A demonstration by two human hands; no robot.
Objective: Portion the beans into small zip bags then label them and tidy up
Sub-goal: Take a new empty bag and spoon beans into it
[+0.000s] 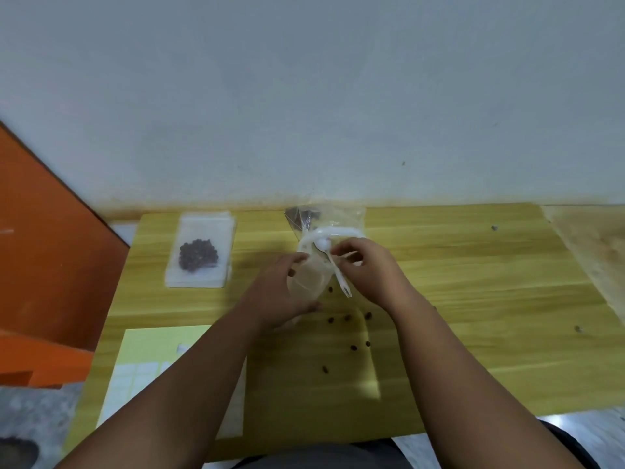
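We grip the small zip bag (309, 277) at the worktop's (473, 282) middle with our left hand (280, 292); our right hand (365, 269) pinches a white spoon (340, 277) at its mouth. Loose beans (353, 347) lie toward the near edge.

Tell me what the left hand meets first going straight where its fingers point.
The left hand seems to hold the small zip bag; beyond it, likely the white spoon pinched by the right hand. Depth unclear.

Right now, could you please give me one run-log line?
left hand: holds small zip bag; right hand: holds white spoon; loose beans: on table
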